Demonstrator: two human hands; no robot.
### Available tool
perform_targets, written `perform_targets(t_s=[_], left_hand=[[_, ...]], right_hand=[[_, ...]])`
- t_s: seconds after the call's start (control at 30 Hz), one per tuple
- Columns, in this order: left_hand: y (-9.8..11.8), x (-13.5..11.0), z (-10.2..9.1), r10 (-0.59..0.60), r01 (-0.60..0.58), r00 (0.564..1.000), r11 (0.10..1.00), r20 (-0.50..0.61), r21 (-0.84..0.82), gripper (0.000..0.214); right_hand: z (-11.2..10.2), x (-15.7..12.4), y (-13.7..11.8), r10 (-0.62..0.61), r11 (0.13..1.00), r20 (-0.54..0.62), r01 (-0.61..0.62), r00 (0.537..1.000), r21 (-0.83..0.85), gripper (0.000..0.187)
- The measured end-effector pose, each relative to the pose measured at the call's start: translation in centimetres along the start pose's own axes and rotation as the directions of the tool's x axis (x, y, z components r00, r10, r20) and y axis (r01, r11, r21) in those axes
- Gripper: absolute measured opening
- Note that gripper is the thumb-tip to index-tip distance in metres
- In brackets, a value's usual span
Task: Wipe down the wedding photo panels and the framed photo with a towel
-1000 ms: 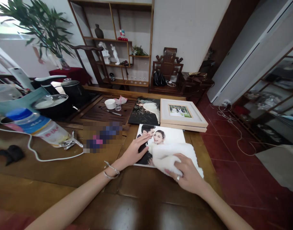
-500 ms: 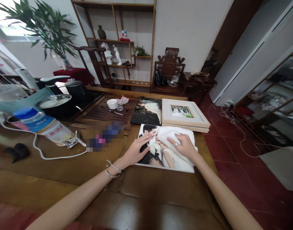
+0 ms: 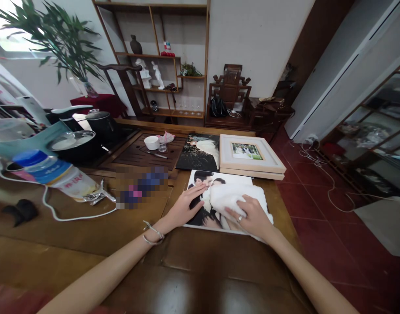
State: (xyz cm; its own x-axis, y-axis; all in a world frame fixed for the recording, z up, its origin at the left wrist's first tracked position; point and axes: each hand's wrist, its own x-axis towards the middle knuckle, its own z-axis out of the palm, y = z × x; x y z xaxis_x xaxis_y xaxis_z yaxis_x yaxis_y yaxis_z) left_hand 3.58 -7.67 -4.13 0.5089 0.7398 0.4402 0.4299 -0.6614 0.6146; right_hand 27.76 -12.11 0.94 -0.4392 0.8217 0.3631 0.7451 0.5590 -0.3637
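Observation:
A wedding photo panel [image 3: 211, 221] lies flat on the wooden table, its printed side up. Across its left part rests my left hand [image 3: 186, 206], fingers stretched out and flat on the picture. My right hand [image 3: 252, 216] is bent round a white cloth [image 3: 227, 196] and presses it onto the photo's right half. The cloth hides much of that side and hangs past the panel's right edge. A ring shows on my right hand, and a bracelet circles my left wrist.
Behind the panel are a dark photo panel [image 3: 196, 152] and stacked white frames [image 3: 271, 162]. A white cup [image 3: 152, 142] stands on the tea tray [image 3: 128, 155]. Further left are a blue-capped bottle [image 3: 65, 176], a white cable [image 3: 85, 216] and a lidded pot [image 3: 73, 144].
My right hand has slid the white cloth a little toward me over the photo, uncovering its upper part. My left hand stays in place on the panel.

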Motion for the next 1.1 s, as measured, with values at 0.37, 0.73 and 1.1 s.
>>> perform_targets(t_s=[0.37, 0.73, 1.1], left_hand=[[0.1, 0.0, 0.0, -0.011, 0.011, 1.0, 1.0, -0.025, -0.016, 0.043], [0.0, 0.1, 0.1, -0.004, 0.003, 0.999, 1.0, -0.037, -0.01, 0.04], [-0.2, 0.1, 0.2, -0.017, 0.017, 1.0, 1.0, -0.02, 0.012, 0.041]], right_hand=[[0.6, 2.6, 3.4, 0.073, 0.991, -0.104, -0.084, 0.992, -0.103, 0.043], [0.0, -0.2, 1.2, 0.0, 0.998, -0.101, -0.005, 0.995, -0.055, 0.043], [0.3, -0.3, 1.7, 0.002, 0.997, -0.098, -0.01, 0.995, -0.082, 0.041]])
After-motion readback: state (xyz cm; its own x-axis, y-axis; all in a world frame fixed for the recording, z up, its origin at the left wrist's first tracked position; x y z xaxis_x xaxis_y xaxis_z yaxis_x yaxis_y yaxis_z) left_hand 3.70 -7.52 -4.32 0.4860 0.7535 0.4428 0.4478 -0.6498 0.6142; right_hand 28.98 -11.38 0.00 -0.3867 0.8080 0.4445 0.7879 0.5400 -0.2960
